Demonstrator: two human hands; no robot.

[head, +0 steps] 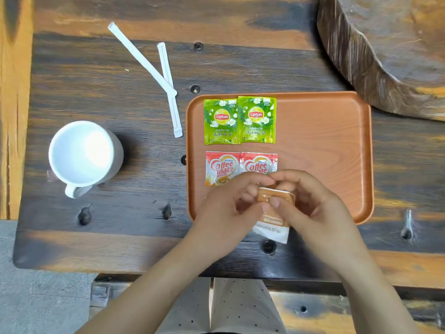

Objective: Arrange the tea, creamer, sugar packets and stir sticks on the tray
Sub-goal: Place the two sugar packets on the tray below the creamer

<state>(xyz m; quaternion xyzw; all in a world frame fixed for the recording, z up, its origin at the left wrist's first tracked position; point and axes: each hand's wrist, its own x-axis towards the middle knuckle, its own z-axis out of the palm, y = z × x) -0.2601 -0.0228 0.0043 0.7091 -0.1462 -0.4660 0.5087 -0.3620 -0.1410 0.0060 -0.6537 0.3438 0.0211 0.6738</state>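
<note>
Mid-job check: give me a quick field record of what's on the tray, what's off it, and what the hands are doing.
tray: orange, on the wooden table
tea packets: two, green, side by side at the tray's far left
creamer packets: two, in a row below the tea
sugar packets: held over the tray's near edge
left hand: gripping the packets
right hand: gripping the packets
stir sticks: two, crossed, off the tray
mug: white, left of the tray

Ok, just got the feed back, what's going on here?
Both hands, left and right, hold brown sugar packets over the tray's near edge. Two tea bags and two creamer packets already lie on it. Two stir sticks remain on the table beside a white mug.
</note>
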